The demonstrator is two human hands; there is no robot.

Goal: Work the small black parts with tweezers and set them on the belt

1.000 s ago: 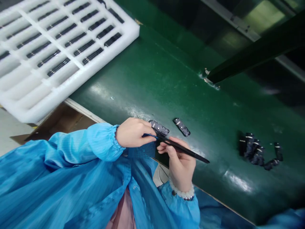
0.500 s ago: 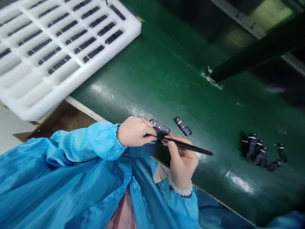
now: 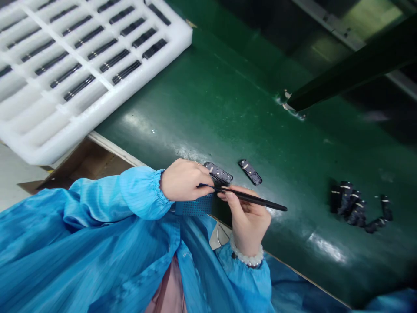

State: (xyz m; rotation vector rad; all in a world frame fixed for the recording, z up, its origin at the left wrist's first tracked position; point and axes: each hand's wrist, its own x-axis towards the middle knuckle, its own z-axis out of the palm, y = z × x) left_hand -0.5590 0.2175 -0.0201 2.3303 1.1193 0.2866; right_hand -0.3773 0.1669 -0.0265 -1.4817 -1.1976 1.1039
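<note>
My right hand (image 3: 249, 217) is closed around black tweezers (image 3: 257, 200), their tips pointing left toward my other hand. The fingers of my left hand (image 3: 187, 179) are pinched on a thin dark piece (image 3: 205, 186) that meets the tweezer tips; most of it is hidden by the fingers. Just beyond my fingertips lies an elongated black electronic part (image 3: 219, 172), its far side showing and its near edge partly covered. A second, similar black part (image 3: 250, 172) rests apart on the green tabletop, farther right.
A white foam tray (image 3: 130, 98) with slots holding several black parts stands at the upper left. More black parts (image 3: 350, 204) are heaped on the green table (image 3: 202, 104) to the right. A dark post (image 3: 325, 87) rises at the back. A blue perforated bin (image 3: 195, 205) shows below my left hand.
The tweezers have shifted slightly left, and my right fingers have come a little closer to my left hand. The parts on the table stay in place.
</note>
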